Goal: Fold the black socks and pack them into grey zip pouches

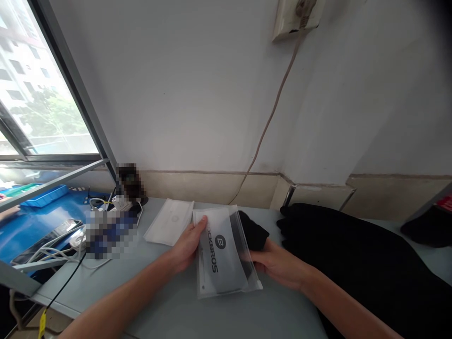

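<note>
My left hand [189, 242] grips the left edge of a frosted zip bag [226, 280] printed with a round logo and partly covered lettering, thumb on top. The bag lies tilted above the table, its clear slider end facing right. At that end my right hand [273, 263] is closed on a folded black cloth item [252, 230], whose upper part shows above the fingers. Some fingertips lie at or behind the clear strip; how far they reach inside is hard to see. Left of the bag rests a stack of white frosted bags [167, 221].
A pile of black cloth [339, 249] covers the table's right side, with another dark item [429, 226] beyond it. White cables and a power strip [122, 203] lie at left beside a metal frame [52, 183]. A cord [271, 110] hangs from the wall socket.
</note>
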{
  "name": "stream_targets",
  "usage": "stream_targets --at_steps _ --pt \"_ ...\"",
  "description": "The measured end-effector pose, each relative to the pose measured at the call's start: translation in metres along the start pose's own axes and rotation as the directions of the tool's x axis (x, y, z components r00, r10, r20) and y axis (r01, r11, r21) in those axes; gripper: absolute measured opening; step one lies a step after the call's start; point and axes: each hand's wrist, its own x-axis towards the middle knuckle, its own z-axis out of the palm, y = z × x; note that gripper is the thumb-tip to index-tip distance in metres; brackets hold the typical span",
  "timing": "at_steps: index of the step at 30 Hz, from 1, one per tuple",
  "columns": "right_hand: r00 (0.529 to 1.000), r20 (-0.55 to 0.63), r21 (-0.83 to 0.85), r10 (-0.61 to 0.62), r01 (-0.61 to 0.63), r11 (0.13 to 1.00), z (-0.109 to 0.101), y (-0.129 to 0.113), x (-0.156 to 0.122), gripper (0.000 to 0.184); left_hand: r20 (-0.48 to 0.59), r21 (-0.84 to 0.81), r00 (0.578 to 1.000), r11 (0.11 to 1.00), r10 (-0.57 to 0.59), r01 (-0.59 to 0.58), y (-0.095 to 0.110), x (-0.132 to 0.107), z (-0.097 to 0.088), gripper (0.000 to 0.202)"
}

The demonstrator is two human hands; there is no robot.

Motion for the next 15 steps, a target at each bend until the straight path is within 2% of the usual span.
stream_targets --at_steps 3,6,9,12,15 --pt "1.0 0.001 -0.006 0.029 -0.029 1.0 0.0 -0.001 -0.001 0.051 0.061 0.068 0.998 0.998 -0.005 0.001 0.001 -0.002 0.002 0.057" --pt "0.999 0.029 0.047 -0.015 0.014 0.999 0.014 -0.001 -0.002 0.053 0.117 0.096 0.993 0.995 -0.01 -0.002 -0.002 -0.003 0.004 0.057" --pt "0.998 0.051 0.031 -0.033 0.032 0.999 0.028 0.001 -0.002 0.06 0.085 0.101 0.996 0.994 0.028 -0.036 -0.007 -0.001 0.006 0.06" --pt "0.993 0.121 -0.052 0.015 -0.009 0.999 0.028 0.0 -0.003 0.065 0.027 0.252 0.993 0.961 0.114 -0.117 -0.012 0.002 0.007 0.065" --pt "0.99 0.132 -0.102 0.054 -0.04 0.994 0.019 -0.003 -0.004 0.066 0.035 0.44 0.97 0.868 0.241 -0.232 -0.013 0.004 0.006 0.068"
